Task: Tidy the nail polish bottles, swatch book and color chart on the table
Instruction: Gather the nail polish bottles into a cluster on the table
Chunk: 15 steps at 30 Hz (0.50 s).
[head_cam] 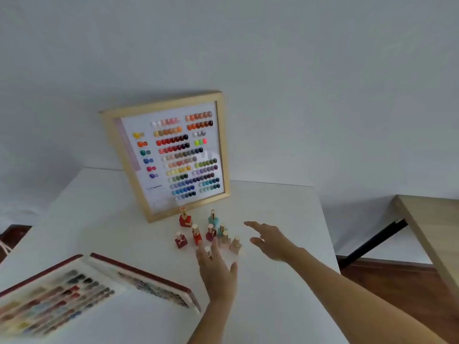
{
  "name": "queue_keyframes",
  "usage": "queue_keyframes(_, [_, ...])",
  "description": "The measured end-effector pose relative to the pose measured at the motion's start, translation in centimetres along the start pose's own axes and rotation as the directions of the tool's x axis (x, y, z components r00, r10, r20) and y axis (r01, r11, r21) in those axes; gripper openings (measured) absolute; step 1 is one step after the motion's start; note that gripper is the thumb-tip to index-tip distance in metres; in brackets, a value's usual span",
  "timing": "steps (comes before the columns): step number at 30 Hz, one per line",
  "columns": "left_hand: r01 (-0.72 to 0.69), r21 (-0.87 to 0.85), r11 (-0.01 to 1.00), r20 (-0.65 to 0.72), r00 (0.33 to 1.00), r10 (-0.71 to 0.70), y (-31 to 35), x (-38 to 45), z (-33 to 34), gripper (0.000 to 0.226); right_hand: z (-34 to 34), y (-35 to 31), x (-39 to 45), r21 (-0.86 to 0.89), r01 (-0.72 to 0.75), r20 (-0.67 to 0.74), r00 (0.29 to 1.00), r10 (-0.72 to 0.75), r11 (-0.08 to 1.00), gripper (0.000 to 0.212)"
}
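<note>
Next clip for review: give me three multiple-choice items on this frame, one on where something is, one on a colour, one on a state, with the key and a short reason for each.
1. Where is the framed color chart?
A. Flat at the table's near edge
B. Upright at the far side of the table, behind the nail polish bottles
C. On the wooden table at the right

2. What colour is the bottle standing just in front of the chart's lower right corner?
A. Light blue
B. Black
C. Yellow

3. What state is the swatch book in?
A. Closed
B. Standing on end
C. Lying open

Key:
1 B: the chart stands against the wall, with the nail polish bottles grouped in front of it.
2 A: its body is pale turquoise blue, beside red ones.
3 C: both pages of colour samples face up at the lower left of the white table.

The left hand and right hand are spread open near the bottles, holding nothing.
</note>
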<state>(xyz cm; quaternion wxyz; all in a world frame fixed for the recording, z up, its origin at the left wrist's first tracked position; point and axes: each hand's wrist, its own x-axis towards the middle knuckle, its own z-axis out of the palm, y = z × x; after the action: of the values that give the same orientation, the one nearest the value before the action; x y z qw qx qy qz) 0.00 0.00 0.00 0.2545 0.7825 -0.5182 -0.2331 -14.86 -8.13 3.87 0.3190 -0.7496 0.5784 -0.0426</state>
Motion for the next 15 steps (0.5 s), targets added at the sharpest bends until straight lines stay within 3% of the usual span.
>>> queue_keyframes(7, [-0.018,-0.082,0.996,-0.032,0.999,0.016,-1.8,1.1,0.8,0.044,1.9,-2.5,3.4,-0.044,0.079,0.083,0.994,-0.075,0.996,0.048])
queue_keyframes(15, [-0.022,-0.066,0.998,-0.095,0.995,0.016,-2.2,1.6,1.0,0.03,2.8,-3.5,5.9,-0.22,0.249,0.132,0.966,-0.224,0.943,0.033])
